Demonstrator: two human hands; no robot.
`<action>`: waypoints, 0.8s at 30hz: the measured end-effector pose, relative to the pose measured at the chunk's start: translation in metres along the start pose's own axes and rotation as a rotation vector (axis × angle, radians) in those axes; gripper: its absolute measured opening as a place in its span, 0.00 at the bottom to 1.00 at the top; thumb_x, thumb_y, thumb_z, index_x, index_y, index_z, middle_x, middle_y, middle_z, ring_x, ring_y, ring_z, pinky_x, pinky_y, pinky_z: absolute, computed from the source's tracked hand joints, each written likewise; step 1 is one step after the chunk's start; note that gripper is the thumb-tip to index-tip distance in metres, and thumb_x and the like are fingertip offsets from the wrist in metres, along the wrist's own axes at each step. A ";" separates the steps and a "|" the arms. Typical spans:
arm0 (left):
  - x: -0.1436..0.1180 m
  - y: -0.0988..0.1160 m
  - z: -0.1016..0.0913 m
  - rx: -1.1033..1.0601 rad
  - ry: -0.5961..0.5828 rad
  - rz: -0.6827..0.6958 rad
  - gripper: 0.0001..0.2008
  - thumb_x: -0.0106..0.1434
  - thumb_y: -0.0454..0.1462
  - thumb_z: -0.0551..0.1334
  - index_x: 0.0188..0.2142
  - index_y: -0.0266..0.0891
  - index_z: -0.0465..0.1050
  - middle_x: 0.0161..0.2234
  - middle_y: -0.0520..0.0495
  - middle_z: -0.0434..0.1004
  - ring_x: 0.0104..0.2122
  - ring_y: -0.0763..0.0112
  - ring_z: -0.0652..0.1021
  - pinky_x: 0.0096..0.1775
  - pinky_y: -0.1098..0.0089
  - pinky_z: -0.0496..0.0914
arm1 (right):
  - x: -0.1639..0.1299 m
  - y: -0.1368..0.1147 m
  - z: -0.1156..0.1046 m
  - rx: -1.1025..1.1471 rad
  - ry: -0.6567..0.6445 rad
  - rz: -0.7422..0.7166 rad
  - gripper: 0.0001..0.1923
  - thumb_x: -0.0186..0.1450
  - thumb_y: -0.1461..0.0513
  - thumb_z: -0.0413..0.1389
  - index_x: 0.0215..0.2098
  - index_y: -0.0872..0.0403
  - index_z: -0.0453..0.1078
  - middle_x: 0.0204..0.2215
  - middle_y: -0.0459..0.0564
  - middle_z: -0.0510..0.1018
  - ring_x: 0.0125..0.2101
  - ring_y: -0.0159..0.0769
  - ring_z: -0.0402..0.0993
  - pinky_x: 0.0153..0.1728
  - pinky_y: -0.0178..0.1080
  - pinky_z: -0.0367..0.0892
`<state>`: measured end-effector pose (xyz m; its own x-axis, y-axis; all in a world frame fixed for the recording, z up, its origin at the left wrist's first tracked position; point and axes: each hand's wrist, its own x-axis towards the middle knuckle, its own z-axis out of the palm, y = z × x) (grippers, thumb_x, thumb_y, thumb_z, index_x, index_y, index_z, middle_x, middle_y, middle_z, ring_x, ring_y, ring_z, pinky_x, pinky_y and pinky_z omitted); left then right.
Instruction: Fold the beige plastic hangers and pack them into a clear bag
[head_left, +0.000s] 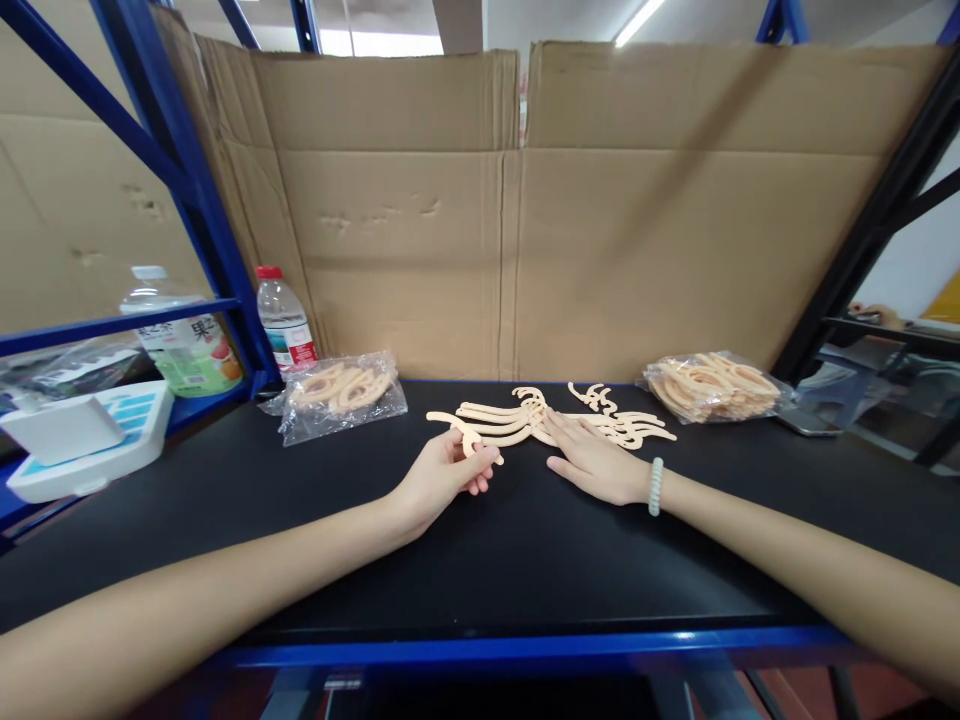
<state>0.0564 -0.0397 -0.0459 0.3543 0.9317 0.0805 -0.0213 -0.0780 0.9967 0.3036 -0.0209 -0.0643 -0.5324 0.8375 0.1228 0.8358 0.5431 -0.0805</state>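
Note:
Pinched between the thumb and fingers of my left hand [442, 470] is a small curved, pale wooden-looking piece [471, 440], held just above the black tabletop. My right hand [596, 460] lies flat with its fingers stretched out, its fingertips on a flat arrangement of long curved pale strips [495, 425]. More wavy strips [637, 425] stick out beyond the right hand, which hides part of the arrangement. Behind it lies a small branching pale piece [592, 397]. A beaded bracelet [655, 487] circles my right wrist.
Clear plastic bags of similar pale pieces lie on the left [341, 390] and right [709, 385]. A red-capped bottle [283, 320] stands at the back left, near a shelf with a larger bottle [187, 345] and a white device [94, 440]. Cardboard [390, 230] walls off the back.

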 end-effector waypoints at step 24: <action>0.006 0.006 -0.015 -0.208 0.119 -0.013 0.13 0.48 0.37 0.72 0.27 0.34 0.69 0.27 0.53 0.67 0.25 0.81 0.68 0.31 0.77 0.65 | -0.003 0.013 -0.007 -0.042 0.371 -0.116 0.09 0.67 0.62 0.48 0.35 0.56 0.70 0.39 0.56 0.73 0.43 0.44 0.68 0.45 0.48 0.64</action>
<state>0.0439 -0.0292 -0.0391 0.2433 0.9684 0.0557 -0.2141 -0.0024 0.9768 0.3168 -0.0167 -0.0591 -0.5457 0.6877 0.4788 0.7814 0.6240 -0.0058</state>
